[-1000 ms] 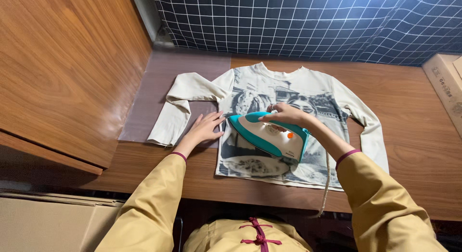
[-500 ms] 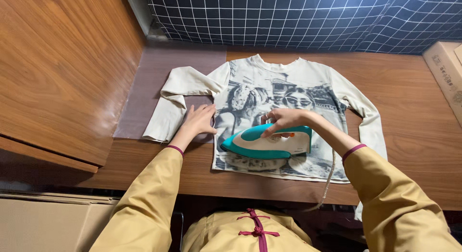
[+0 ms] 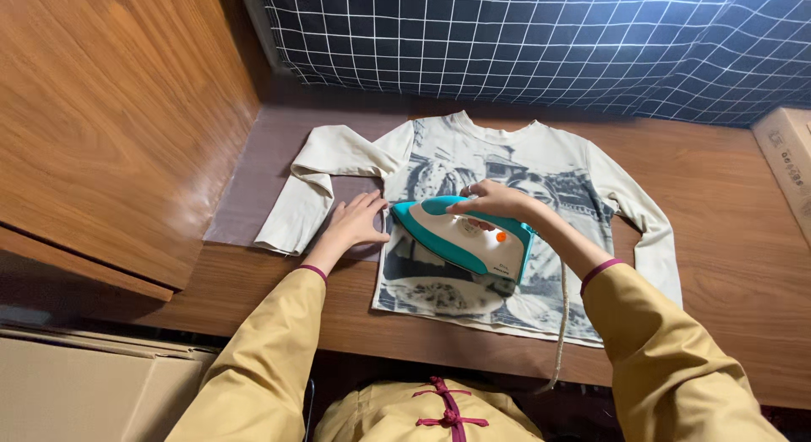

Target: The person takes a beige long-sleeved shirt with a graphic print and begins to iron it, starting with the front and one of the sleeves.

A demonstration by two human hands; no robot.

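On wooden table (image 3: 726,239), iron (image 3: 460,238) points upper-left

The shirt (image 3: 541,168) is cream and long-sleeved, with a large grey photo print over its front. It lies flat and face up on the wooden table, collar away from the person, hem near the table's front edge. Its one sleeve is folded back on itself over a grey mat; the other runs straight down beside the body. The iron (image 3: 460,239) is teal and white with an orange dot. It rests sole down on the print's lower half, tip toward the folded sleeve.
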